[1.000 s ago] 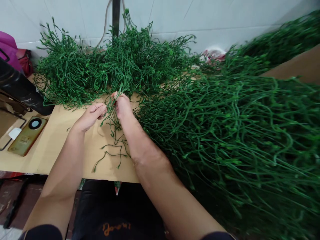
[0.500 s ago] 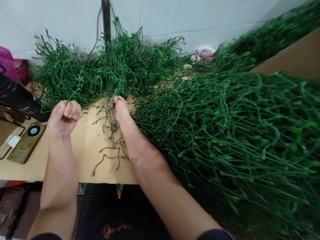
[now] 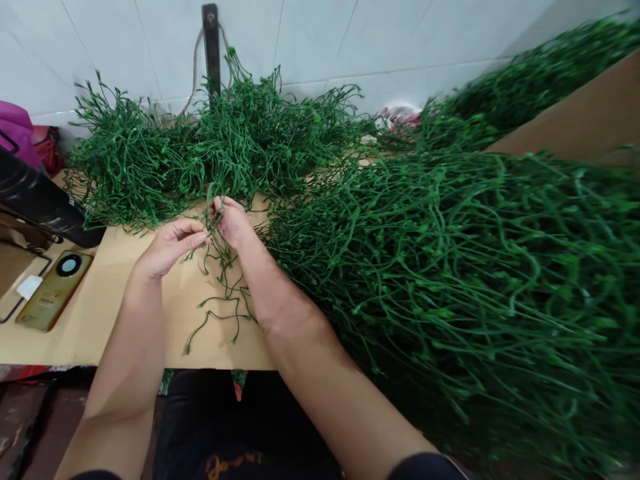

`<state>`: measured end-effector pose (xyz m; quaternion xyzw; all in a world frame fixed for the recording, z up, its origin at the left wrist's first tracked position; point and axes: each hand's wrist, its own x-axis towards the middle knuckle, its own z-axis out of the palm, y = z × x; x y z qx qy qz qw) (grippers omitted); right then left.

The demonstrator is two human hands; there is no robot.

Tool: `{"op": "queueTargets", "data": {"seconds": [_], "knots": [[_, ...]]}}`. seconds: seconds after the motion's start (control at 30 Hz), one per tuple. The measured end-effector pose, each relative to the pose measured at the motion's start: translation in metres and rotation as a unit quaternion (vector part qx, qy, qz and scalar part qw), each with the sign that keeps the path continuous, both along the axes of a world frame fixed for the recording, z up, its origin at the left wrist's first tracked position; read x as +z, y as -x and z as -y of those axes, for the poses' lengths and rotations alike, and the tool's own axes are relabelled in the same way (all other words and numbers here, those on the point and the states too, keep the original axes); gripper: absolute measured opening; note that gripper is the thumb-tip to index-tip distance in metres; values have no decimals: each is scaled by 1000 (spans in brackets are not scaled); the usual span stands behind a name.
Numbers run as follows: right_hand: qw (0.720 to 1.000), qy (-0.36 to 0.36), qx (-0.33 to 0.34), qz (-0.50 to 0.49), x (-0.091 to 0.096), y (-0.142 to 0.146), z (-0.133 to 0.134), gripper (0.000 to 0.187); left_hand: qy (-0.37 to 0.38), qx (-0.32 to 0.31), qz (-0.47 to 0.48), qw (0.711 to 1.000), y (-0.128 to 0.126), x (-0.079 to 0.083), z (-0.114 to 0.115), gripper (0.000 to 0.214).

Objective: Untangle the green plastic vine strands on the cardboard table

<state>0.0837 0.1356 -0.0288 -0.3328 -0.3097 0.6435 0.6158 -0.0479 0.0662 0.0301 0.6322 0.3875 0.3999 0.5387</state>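
Observation:
My right hand (image 3: 231, 221) pinches a small bunch of thin green stems (image 3: 212, 200) with knobbed tips, held just above the brown tabletop. Close on its left, my left hand (image 3: 177, 243) has thumb and fingers closed at the same bunch, on what looks like a green stem; its fingertips partly hide it. Several loose stems (image 3: 220, 317) trail down the board below my hands. Behind them spreads a heap of like stems (image 3: 250, 140), and a bigger pile (image 3: 450, 267) lies beside my right forearm.
On the left are a phone (image 3: 53, 293), a black cylinder (image 3: 47, 200), a red bag (image 3: 49, 148) and a purple bag (image 3: 20, 130). A dark upright bar (image 3: 212, 50) stands against the pale wall. A brown cardboard panel (image 3: 580, 113) rises at the right.
My left hand has moved right, from apart in a fist with a stem to beside my right hand, fingers now pinched. My right hand has shifted slightly left, still holding the bunch.

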Motion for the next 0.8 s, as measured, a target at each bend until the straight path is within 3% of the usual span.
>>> {"op": "queueTargets", "data": {"seconds": [0.23, 0.43, 0.57, 0.7, 0.8], "knots": [[997, -12, 69, -30, 4, 0, 6, 20, -49, -30, -44, 997, -36, -2, 6, 36], [998, 23, 50, -28, 10, -3, 11, 19, -74, 73, -60, 993, -23, -14, -8, 25], [997, 58, 16, 53, 7, 1, 8, 13, -93, 153, -98, 979, -14, -19, -15, 17], [992, 11, -82, 95, 6, -1, 6, 17, -130, 211, -168, 954, -9, -23, -17, 17], [995, -14, -68, 69, 10, -6, 9, 31, -158, 213, -214, 940, -5, -28, -18, 20]]}}
